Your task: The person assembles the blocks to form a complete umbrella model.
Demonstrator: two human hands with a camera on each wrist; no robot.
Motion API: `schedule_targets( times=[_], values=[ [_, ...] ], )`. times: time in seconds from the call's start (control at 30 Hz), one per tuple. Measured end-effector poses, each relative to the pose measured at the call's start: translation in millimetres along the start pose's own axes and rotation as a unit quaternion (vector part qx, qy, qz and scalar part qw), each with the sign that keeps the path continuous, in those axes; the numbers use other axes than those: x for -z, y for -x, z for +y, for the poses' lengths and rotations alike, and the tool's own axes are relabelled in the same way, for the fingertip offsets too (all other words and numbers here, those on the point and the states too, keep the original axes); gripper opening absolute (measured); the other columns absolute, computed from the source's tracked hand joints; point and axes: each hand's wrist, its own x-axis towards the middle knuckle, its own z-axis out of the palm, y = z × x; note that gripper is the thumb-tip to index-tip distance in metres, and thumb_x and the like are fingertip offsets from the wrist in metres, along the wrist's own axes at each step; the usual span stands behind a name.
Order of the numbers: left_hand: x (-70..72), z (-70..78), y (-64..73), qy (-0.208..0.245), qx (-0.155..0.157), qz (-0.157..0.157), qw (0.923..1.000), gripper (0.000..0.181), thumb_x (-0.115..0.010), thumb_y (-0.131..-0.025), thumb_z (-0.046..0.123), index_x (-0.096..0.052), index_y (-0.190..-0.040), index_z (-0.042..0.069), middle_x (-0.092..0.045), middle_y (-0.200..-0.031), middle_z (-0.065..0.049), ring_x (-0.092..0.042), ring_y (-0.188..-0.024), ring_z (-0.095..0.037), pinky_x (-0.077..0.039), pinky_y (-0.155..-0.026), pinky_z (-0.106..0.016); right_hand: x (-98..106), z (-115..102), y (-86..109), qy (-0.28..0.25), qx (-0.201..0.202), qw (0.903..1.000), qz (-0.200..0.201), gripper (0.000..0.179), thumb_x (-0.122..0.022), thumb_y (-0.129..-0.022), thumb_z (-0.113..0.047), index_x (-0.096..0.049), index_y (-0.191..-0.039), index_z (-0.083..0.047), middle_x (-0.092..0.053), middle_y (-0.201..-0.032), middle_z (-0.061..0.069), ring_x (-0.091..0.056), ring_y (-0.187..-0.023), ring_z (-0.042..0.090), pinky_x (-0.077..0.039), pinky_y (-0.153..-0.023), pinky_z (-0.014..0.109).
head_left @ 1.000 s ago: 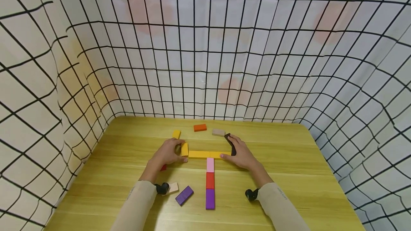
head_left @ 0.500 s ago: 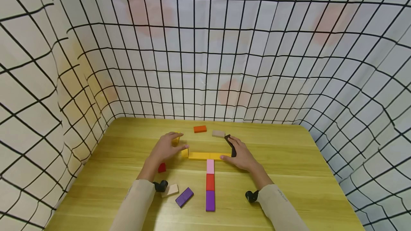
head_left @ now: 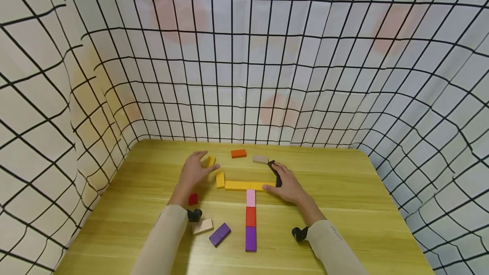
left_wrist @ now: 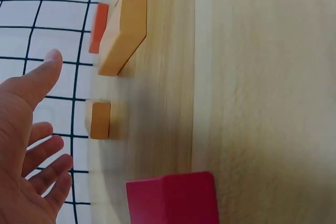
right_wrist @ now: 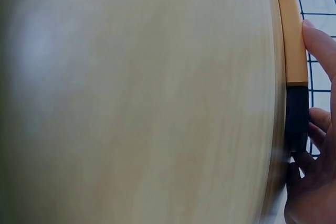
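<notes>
My left hand (head_left: 193, 170) is spread, thumb and fingers apart, beside a yellow block (head_left: 211, 161); nothing shows in its grasp. Close to that hand, another yellow block (head_left: 220, 180) stands at an angle by the left end of a yellow row (head_left: 237, 186). My right hand (head_left: 287, 185) rests at the row's other end, its thumb against the end yellow block (right_wrist: 295, 40) and its fingers along a black piece (right_wrist: 297, 109). Whether the black piece is one block or two, I cannot tell. From the row a pink (head_left: 250, 197), a red (head_left: 250, 216) and a purple block (head_left: 250, 239) run toward me.
Loose blocks lie around: orange (head_left: 238, 153) and pale grey (head_left: 261, 159) at the back, dark red (head_left: 193, 199), light wood (head_left: 203, 226) and purple (head_left: 220, 234) at the left front. A white backdrop with black grid lines (head_left: 244, 96) surrounds the wooden table (head_left: 344, 190).
My left hand has let go of the angled yellow block and moved back and left to the loose yellow block. My right hand has stayed in place.
</notes>
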Motion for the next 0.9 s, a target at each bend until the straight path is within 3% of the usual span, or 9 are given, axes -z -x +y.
schedule_targets(
  times=[0.23, 0.37, 0.53, 0.9],
  values=[
    [-3.7, -5.2, -6.2, 0.003, 0.018, -0.018, 0.9997, 0.082, -0.077, -0.090, 0.051, -0.051, -0.150, 0.003, -0.046, -0.155, -0.027, -0.041, -0.144, -0.049, -0.036, -0.118, -0.063, -1.4, 1.8, -0.4, -0.006, -0.005, 1.0000, 0.003, 0.100, -0.072, -0.086, -0.066, -0.032, -0.162, -0.015, -0.024, -0.171, 0.006, -0.030, -0.153, 0.040, -0.037, -0.118, 0.063],
    [-9.1, -7.2, -6.8, 0.004, 0.024, -0.020, 0.9995, 0.081, -0.079, -0.089, 0.049, -0.054, -0.146, -0.002, -0.056, -0.144, -0.029, -0.052, -0.133, -0.047, -0.046, -0.112, -0.058, -1.7, 1.8, -0.6, -0.012, -0.005, 0.9999, 0.005, 0.100, -0.072, -0.085, -0.066, -0.032, -0.162, -0.016, -0.025, -0.171, 0.006, -0.030, -0.153, 0.040, -0.037, -0.117, 0.063],
    [-14.5, -7.2, -4.7, 0.019, 0.031, -0.010, 0.9993, 0.076, -0.081, -0.088, 0.044, -0.059, -0.140, -0.006, -0.065, -0.124, -0.024, -0.061, -0.110, -0.036, -0.055, -0.101, -0.051, -1.9, 2.3, -0.9, -0.012, -0.004, 0.9999, 0.008, 0.101, -0.072, -0.084, -0.067, -0.033, -0.162, -0.017, -0.025, -0.170, 0.005, -0.030, -0.153, 0.039, -0.037, -0.118, 0.063],
    [-18.3, -11.3, -5.2, 0.019, 0.015, 0.027, 0.9994, 0.052, -0.084, -0.088, 0.028, -0.070, -0.123, -0.008, -0.071, -0.113, -0.025, -0.064, -0.099, -0.034, -0.057, -0.093, -0.050, -0.9, 0.6, 1.4, -0.017, -0.001, 0.9998, 0.007, 0.100, -0.073, -0.085, -0.065, -0.033, -0.162, -0.016, -0.024, -0.171, 0.005, -0.029, -0.154, 0.040, -0.036, -0.118, 0.064]
  ],
)
